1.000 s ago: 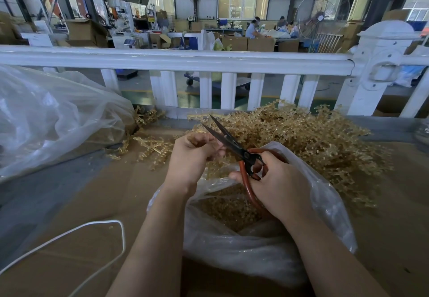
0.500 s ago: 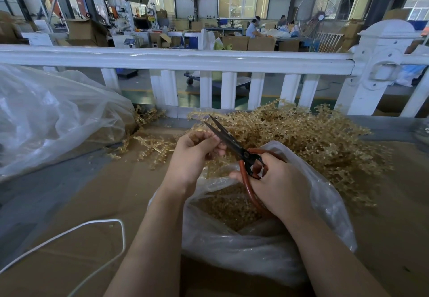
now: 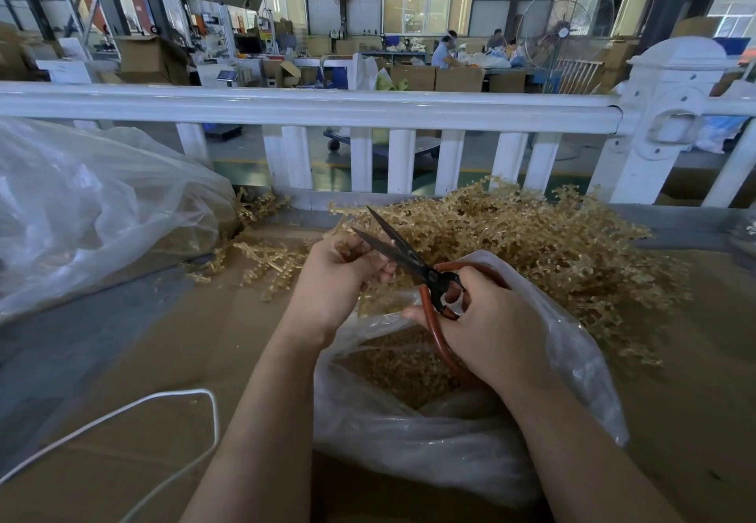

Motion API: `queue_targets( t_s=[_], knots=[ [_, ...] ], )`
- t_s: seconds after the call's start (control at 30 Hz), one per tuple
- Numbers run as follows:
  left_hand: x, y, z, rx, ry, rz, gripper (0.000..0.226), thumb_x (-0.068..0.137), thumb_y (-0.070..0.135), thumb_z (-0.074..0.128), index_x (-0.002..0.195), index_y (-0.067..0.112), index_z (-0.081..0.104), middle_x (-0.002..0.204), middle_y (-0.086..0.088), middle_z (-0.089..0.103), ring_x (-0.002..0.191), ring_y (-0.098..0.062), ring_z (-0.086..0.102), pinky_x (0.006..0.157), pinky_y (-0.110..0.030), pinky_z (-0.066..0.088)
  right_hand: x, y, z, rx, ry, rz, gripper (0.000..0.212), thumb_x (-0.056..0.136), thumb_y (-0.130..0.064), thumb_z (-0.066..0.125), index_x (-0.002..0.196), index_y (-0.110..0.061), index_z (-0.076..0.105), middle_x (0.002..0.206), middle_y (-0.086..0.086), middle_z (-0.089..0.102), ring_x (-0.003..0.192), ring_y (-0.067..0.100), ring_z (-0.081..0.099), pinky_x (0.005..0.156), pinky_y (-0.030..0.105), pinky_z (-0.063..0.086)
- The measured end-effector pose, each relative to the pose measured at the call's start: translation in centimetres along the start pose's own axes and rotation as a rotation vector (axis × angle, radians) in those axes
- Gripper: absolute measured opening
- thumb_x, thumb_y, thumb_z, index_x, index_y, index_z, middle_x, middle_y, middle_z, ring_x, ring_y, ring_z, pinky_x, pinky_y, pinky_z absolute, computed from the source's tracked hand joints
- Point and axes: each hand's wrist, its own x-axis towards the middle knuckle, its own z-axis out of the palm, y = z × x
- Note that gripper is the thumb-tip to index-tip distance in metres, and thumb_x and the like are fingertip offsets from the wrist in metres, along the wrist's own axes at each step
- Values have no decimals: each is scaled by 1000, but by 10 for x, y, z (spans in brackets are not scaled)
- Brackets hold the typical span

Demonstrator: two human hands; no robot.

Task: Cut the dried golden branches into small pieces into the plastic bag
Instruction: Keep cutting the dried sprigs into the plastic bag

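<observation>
My right hand (image 3: 487,322) grips the red handles of black-bladed scissors (image 3: 403,254), whose blades stand apart and point up-left. My left hand (image 3: 331,281) pinches a short golden branch piece (image 3: 351,252) right at the blades, above the open clear plastic bag (image 3: 572,363). Cut golden bits (image 3: 392,367) lie inside the bag. A big pile of dried golden branches (image 3: 544,244) lies behind the bag on the cardboard-covered table.
A large clear plastic bag (image 3: 90,211) bulges at the left. A white cord (image 3: 163,404) loops across the cardboard near the front left. A white railing (image 3: 327,107) runs along the table's far edge. Loose golden sprigs (image 3: 262,256) lie left of my hands.
The scissor blades closed half a second ago and have spread again now. Both hands stay in nearly the same place above the bag.
</observation>
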Motion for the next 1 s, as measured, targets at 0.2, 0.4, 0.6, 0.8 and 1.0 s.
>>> queue_targets(
  t_s=[0.2,0.4,0.6,0.8,1.0],
  knots=[
    [0,2,0,-3,2,-4,30,92,-7,58,70,11,69,61,0,64,56,-5,58,53,-11,42,-2,1,3,-9,59,-9,79,65,-100,28,79,-29,60,62,-20,56,57,0,52,49,11,37],
    [-1,3,-1,7,1,-9,27,93,-8,57,73,7,67,62,-1,64,56,-4,58,53,-11,42,-4,-1,4,-24,117,-36,74,71,-96,31,79,-30,65,61,-24,51,55,-6,44,49,1,28],
    [0,2,1,23,1,-66,27,94,-5,51,76,6,67,67,-4,67,60,-7,61,56,-13,44,-4,-1,3,-21,107,-38,74,70,-96,33,80,-30,66,66,-21,62,57,-4,47,50,3,29],
    [1,-1,2,-19,19,-124,29,99,12,46,83,11,70,78,-6,70,71,-17,64,69,-33,43,-3,-2,1,-37,105,-18,62,70,-88,48,73,-28,64,57,-24,46,52,-3,42,49,2,25],
    [4,-5,-2,-13,41,-101,21,103,15,51,94,7,69,84,-3,73,68,-9,66,60,-18,48,-2,-2,0,-14,56,-9,68,69,-89,44,79,-26,66,64,-22,56,59,-4,49,53,3,29]
  ],
)
